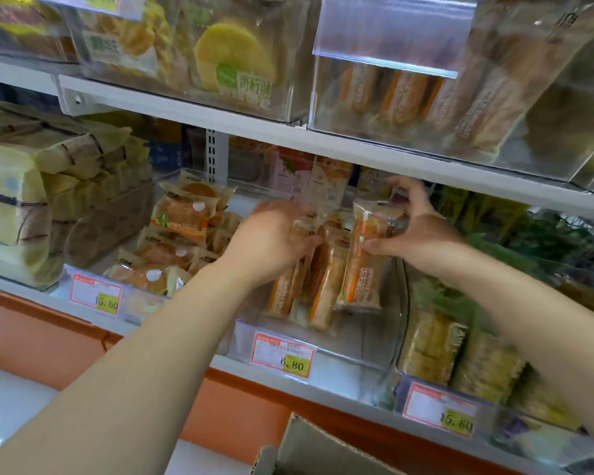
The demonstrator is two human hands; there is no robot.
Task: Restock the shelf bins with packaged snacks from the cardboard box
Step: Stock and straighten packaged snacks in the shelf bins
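Snack packs (pixel 360 279): oblong, glossy clear-and-orange film, standing in a clear plastic bin (pixel 354 347). Left grip (pixel 275 234) clasps the packs from their 9 o'clock. Right grip (pixel 415 231) pinches the end pack at 3 o'clock. White metal shelf (pixel 330 375). Corrugated box (pixel 309 443) at 6 o'clock.

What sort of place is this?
Probably a shop's snack aisle: white shelves hold clear bins of wrapped snacks, and bin fronts carry price tags, one reading 6.80.

A price label (pixel 282 355) (6.80, red-bordered) sits above an orange panel (pixel 227 406).
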